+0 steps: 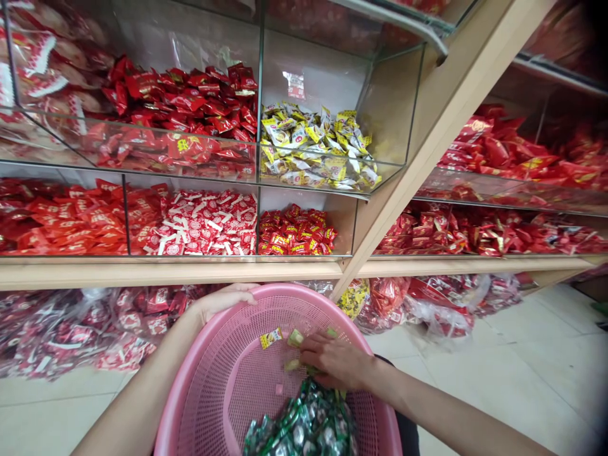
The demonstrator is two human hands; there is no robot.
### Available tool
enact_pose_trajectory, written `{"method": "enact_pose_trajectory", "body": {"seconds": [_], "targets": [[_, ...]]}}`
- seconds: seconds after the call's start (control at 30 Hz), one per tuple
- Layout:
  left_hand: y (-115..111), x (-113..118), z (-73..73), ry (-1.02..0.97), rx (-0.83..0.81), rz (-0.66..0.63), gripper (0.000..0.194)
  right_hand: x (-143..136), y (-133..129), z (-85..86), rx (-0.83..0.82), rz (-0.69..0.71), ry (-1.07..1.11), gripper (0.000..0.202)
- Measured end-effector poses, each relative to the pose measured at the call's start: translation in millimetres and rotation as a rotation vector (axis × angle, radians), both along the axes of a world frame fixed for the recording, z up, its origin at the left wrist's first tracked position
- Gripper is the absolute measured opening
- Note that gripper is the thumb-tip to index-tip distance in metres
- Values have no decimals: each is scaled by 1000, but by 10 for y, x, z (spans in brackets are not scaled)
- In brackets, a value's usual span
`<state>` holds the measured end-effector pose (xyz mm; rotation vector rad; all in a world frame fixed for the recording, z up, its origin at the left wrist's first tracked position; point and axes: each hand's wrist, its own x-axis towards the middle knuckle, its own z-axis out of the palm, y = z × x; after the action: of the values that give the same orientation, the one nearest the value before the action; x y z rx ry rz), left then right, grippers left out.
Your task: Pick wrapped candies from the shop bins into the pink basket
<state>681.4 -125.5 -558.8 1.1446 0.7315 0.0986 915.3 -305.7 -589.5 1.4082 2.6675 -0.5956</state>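
Observation:
A pink plastic basket with mesh walls is tilted in front of me. My left hand is closed on its far-left rim. Inside, my right hand has its fingers curled round yellow-green wrapped candies, slightly smeared by motion; how many it holds is hidden. One yellow-and-white wrapped candy lies against the far wall of the basket, left of those fingers. A heap of green shiny wrapped candies fills the near part, just below my right hand. A small pink piece is on the basket floor.
Ahead, a wooden shelf has glass compartments of red packets, yellow-and-white candies, red-and-white candies and red-and-yellow candies. A slanting wooden post stands right. Plastic bags of candies lie on the tiled floor.

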Motion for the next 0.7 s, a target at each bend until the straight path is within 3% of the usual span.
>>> {"method": "enact_pose_trajectory", "body": {"seconds": [0.17, 0.23, 0.5, 0.7], "targets": [[3, -14, -14, -12, 38, -4, 55, -78, 152, -80, -3, -91, -17, 81], [6, -23, -23, -16, 48, -2, 55, -107, 196, -116, -17, -99, -20, 88], [-1, -38, -27, -19, 52, -4, 48, -100, 107, -71, 57, -20, -72, 43], [11, -22, -45, -28, 45, -15, 51, -150, 60, -95, 98, -55, -85, 61]]}}
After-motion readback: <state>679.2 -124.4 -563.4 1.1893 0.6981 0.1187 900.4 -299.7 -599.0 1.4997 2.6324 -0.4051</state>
